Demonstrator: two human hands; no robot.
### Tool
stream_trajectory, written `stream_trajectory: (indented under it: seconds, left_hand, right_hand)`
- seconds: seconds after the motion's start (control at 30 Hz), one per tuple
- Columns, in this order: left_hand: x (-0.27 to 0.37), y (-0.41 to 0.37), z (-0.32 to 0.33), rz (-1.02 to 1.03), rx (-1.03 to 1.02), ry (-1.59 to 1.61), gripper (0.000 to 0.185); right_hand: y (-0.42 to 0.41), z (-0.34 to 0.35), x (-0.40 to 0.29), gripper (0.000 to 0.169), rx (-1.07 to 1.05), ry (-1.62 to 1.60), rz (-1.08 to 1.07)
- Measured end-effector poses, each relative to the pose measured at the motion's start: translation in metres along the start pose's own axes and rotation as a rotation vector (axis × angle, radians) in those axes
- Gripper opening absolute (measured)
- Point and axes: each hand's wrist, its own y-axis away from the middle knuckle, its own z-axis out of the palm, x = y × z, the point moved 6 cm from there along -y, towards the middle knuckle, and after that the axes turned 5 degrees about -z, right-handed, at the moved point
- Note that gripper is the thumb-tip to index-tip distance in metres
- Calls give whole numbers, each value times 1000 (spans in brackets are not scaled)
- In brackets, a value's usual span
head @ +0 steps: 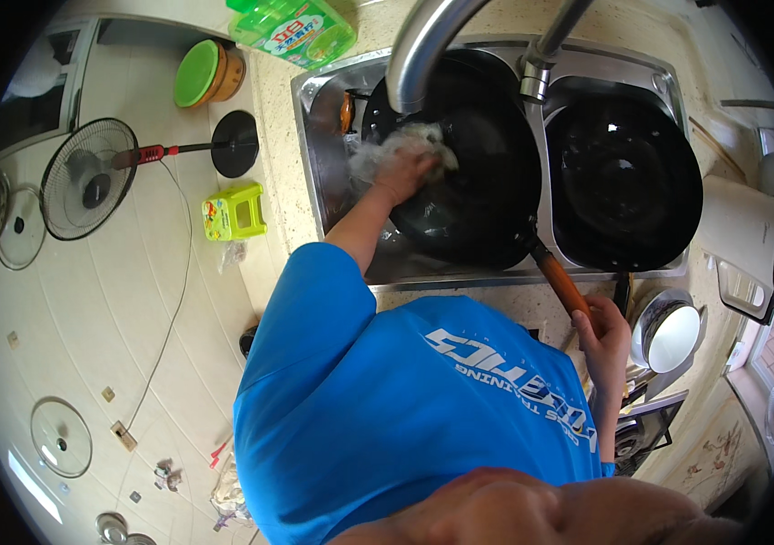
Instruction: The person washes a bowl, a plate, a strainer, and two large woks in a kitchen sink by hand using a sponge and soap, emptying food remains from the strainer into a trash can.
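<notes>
A black wok [489,157] with a wooden handle lies in the left basin of a double steel sink [441,281]. My left hand [409,169] presses a wet, whitish, translucent cloth or mesh [394,146] against the wok's inner left side; its fingers are partly hidden. Near the counter's front edge, my right hand [605,327] is closed around the end of the wok's wooden handle [562,285]. A second black wok [622,180] sits in the right basin, its inside wet and shiny. The steel faucet [421,61] arches over the first wok; no stream of water shows.
A green bottle of dish soap [302,30] stands behind the sink. To the right are a whitish container [745,228], stacked bowls [673,338] and a gas stove [632,439]. A standing fan [90,178] and a green plastic stool [234,211] stand at the left.
</notes>
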Motion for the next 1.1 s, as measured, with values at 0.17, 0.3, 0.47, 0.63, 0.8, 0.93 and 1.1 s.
stream_trajectory:
  seconds: [0.17,0.3,0.47,0.63,0.8,0.93,1.1]
  left_hand:
    - [33,-63,-43,-357,754,208,52]
    - [125,-89,-61,-310,786,618,50]
    - [187,-15,-61,-123,266,1301,47]
    - [137,64,-31,-120,-524,385,47]
    - [13,59,-45,-188,-249,-402,36]
    - [-22,-7,-62,-195,185,-412,30]
    - [21,-70,-88,-385,576,94,46]
  right_hand:
    - [-1,0,2,25,-7,37,-56]
    - [-2,-1,-1,25,-22,27,-26]
    - [-1,-2,-2,24,-18,0,-11]
    - [-2,-1,-2,23,-31,12,-5]
    - [-1,-1,-2,24,-33,29,-27]
    - [-1,-1,-3,25,-50,-3,-12]
    - [0,4,4,30,-28,-1,-102]
